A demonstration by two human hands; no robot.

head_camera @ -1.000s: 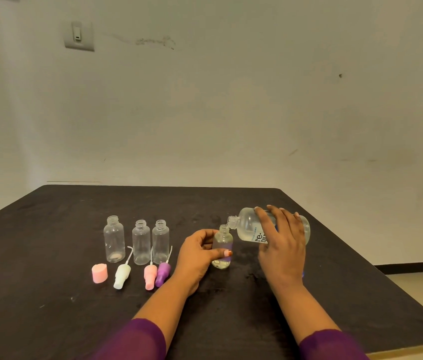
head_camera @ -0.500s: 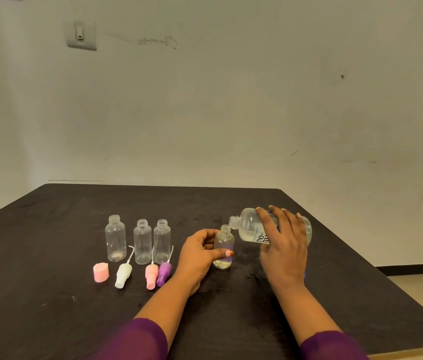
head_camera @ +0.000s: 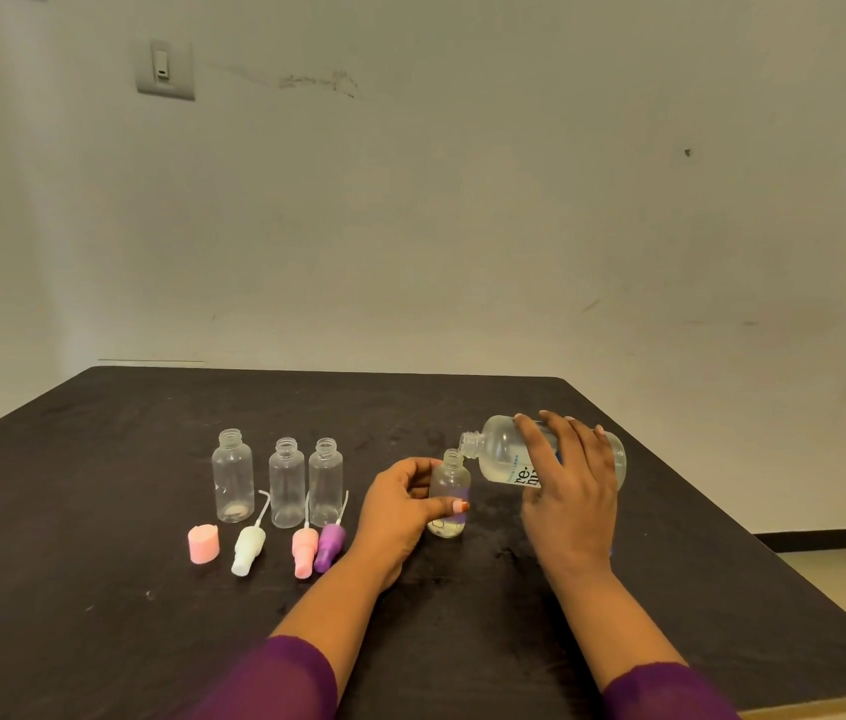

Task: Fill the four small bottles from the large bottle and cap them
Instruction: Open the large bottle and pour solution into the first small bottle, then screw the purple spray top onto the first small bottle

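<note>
One filling: left grip point(head_camera: 400, 506) curls round small clear plastic bottle point(head_camera: 449, 483), mid-desk point(head_camera: 99, 485), barely filled.
Pouring: right grip point(head_camera: 571, 491) clasps tilted large clear labelled bottle point(head_camera: 499, 449).
Remaining: three empty uncapped bottles point(head_camera: 286, 483); four coloured caps point(head_camera: 304, 553) loose.

Pink cap point(head_camera: 203, 544), purple sprayer point(head_camera: 329, 546), black table point(head_camera: 99, 615)

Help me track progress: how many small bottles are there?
4. Three stand uncapped in a row: left bottle, middle bottle, right bottle. The left hand grips the fourth bottle below the mouth of the large bottle.
</note>
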